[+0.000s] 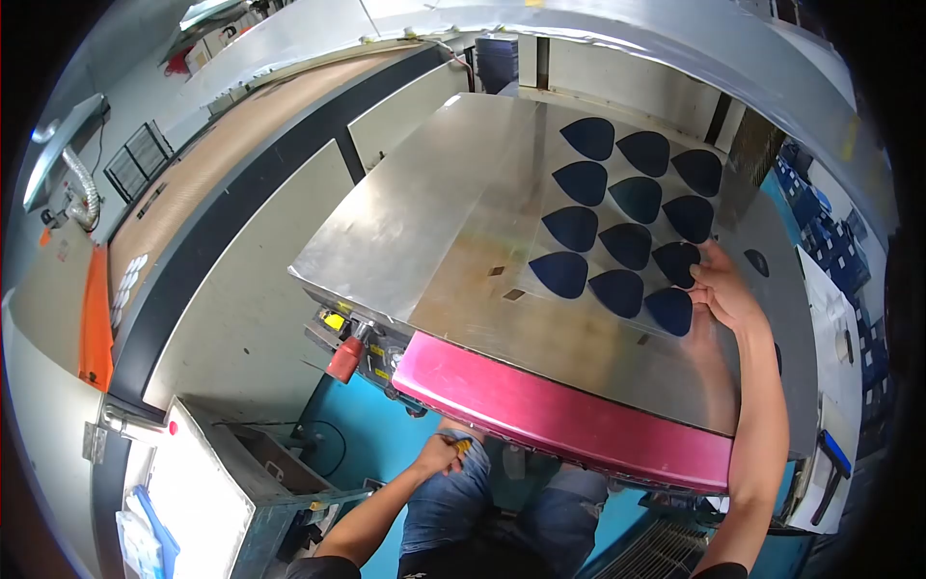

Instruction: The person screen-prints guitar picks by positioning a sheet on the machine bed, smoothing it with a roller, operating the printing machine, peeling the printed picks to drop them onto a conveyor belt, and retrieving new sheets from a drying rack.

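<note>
Fingers of the right hand (728, 294) pinch one dark patch (674, 262) on the metal table (386, 217); left hand (439, 455) closed round something yellow (463, 447).
Risk: dragging fingertips could knock neighbours askew, gaps being narrow. Count: twelve patches, four rows of three; one red handle (344, 361); two hands.

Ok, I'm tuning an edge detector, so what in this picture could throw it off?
Head view: fisheye distortion bends straight edges, corners black out; glare whitens the left side of the metal tabletop; the white cabinet top is washed out; the tabletop mirrors the right forearm; the dark pieces keep clear outlines but little surface detail.
</note>
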Available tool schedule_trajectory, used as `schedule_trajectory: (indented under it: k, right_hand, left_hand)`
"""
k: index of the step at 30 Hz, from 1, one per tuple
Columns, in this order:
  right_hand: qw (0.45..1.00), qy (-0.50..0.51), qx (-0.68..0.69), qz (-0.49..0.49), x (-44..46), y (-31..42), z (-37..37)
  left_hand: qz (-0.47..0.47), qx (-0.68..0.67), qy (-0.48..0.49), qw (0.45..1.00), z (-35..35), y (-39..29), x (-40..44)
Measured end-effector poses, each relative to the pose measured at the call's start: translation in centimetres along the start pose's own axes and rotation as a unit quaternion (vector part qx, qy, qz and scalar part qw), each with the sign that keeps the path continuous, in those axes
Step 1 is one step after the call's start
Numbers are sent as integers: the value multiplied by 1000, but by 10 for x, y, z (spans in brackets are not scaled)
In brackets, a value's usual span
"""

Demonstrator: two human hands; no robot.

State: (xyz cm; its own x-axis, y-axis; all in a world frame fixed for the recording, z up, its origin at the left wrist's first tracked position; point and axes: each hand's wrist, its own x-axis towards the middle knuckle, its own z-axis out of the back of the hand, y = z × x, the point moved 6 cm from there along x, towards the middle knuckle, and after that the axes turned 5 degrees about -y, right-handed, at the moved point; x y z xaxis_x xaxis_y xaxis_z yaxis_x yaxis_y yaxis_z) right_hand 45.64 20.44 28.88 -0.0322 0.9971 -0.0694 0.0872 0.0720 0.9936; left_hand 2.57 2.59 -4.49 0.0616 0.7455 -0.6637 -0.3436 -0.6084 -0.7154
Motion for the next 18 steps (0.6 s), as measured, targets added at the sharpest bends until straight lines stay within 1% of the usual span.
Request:
schedule_trajectory:
  k: [3, 9, 12, 15, 16, 18]
  right_hand:
    - [1000, 5, -22, 6, 1, -7, 8]
    - [998, 9, -27, 52, 1, -3, -13]
    - [996, 0, -69, 52, -3, 1, -18]
    - [982, -47, -154, 95, -6, 3, -19]
    - [967, -68, -234, 73, -4, 2, -19]
    - [915, -108, -387, 26, -3, -1, -13]
  left_hand:
    - [3, -20, -5, 1000, 7, 0, 0]
    - [20, -49, 5, 999, 10, 11, 11]
    - [18, -66, 5, 998, 8, 9, 14]
    - [10, -67, 10, 998, 4, 9, 17]
    - [9, -61, 11, 998, 3, 9, 18]
    - [8, -48, 10, 999, 1, 10, 20]
